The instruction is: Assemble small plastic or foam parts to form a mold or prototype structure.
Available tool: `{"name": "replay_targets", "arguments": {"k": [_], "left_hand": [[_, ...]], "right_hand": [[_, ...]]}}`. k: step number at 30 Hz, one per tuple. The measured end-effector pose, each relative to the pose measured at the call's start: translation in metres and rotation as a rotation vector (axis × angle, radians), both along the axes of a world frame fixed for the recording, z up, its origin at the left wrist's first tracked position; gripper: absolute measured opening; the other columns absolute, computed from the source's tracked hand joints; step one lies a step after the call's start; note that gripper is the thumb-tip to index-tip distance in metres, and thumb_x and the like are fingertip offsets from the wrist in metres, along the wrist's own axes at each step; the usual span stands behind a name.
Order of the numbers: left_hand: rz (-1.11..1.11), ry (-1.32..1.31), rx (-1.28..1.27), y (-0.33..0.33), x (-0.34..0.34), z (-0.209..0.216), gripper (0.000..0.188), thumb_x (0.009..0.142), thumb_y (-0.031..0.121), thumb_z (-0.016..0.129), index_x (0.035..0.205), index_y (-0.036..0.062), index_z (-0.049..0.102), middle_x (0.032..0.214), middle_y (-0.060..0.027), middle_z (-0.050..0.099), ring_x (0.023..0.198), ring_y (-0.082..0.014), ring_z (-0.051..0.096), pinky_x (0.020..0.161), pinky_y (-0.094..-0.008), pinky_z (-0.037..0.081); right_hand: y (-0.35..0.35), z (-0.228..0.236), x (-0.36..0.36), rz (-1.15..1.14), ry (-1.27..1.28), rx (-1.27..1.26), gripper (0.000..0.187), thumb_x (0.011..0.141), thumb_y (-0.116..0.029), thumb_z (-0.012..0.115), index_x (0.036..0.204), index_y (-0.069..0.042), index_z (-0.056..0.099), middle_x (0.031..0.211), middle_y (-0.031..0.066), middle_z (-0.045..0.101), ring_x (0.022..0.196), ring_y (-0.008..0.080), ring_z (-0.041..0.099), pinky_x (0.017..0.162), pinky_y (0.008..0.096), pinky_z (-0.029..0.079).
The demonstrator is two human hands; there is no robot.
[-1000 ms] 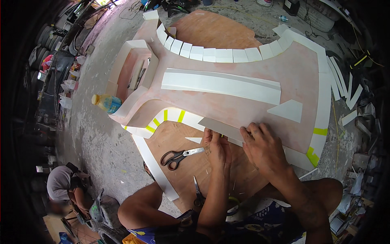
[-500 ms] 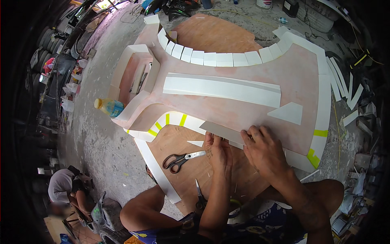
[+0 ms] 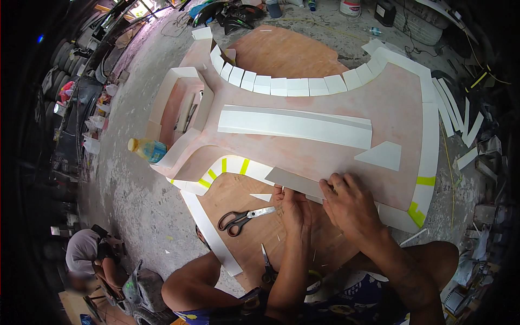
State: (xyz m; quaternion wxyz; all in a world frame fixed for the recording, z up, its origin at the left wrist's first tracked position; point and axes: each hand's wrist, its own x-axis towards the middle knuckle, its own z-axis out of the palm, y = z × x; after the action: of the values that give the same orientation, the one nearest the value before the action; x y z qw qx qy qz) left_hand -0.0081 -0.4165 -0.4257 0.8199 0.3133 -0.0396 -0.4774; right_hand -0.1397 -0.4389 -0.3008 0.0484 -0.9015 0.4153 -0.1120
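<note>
A large pinkish shaped panel [image 3: 303, 122] lies across the floor, edged with white card pieces. Along its near edge runs a grey card strip [image 3: 292, 180], angled down to the right. My left hand [image 3: 293, 208] is closed at the strip's lower edge, its fingertips partly tucked beneath. From above, my right hand [image 3: 349, 206] grips the same strip farther right, fingers bent over it. Black-handled scissors [image 3: 244, 218] rest on the brown board [image 3: 227, 195] left of my left hand. A long white card piece [image 3: 292, 125] and a smaller angular card piece [image 3: 380, 155] lie on the panel.
A bottle [image 3: 147, 150] stands by the panel's left corner, next to a boxed recess [image 3: 181, 111] holding pens. A second pair of scissors [image 3: 266, 265] lies near my lap. Loose white strips [image 3: 452, 105] lie at the right. Another person [image 3: 89, 252] crouches at lower left.
The whole view has shifted slightly, so the panel appears a little lower. Both hands stay at the grey card strip, with only slight finger movement.
</note>
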Motion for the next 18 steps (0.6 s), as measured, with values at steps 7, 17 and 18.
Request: {"name": "replay_targets", "arguments": {"k": [7,17,18], "left_hand": [[0.019,0.0,0.011,-0.002,-0.002,0.004,0.03,0.094,0.005,0.064,0.122,0.0009,0.052,0.118,-0.0127,0.063,0.108,-0.0215,0.063,0.096,-0.0353,0.054],[0.055,0.022,-0.033,-0.003,0.0,0.005,0.026,0.099,0.011,0.058,0.124,0.0014,0.056,0.119,-0.0085,0.064,0.109,-0.0174,0.062,0.095,-0.033,0.052],[0.044,0.043,-0.03,-0.005,0.0,0.007,0.026,0.099,0.012,0.058,0.123,0.0017,0.056,0.118,-0.0083,0.064,0.108,-0.0172,0.062,0.095,-0.033,0.052]], "right_hand": [[0.001,0.001,-0.004,0.007,-0.004,0.015,0.036,0.081,-0.01,0.065,0.114,0.004,0.065,0.116,0.0126,0.06,0.105,0.0274,0.06,0.073,0.0383,0.061],[-0.006,0.013,-0.001,0.039,-0.066,0.139,0.046,0.082,-0.02,0.07,0.12,0.004,0.061,0.113,0.0129,0.058,0.107,0.0289,0.057,0.074,0.0416,0.058],[-0.006,0.017,0.003,0.018,-0.076,0.169,0.049,0.082,-0.023,0.071,0.121,0.004,0.06,0.114,0.0133,0.057,0.108,0.0296,0.055,0.078,0.0431,0.055]]}}
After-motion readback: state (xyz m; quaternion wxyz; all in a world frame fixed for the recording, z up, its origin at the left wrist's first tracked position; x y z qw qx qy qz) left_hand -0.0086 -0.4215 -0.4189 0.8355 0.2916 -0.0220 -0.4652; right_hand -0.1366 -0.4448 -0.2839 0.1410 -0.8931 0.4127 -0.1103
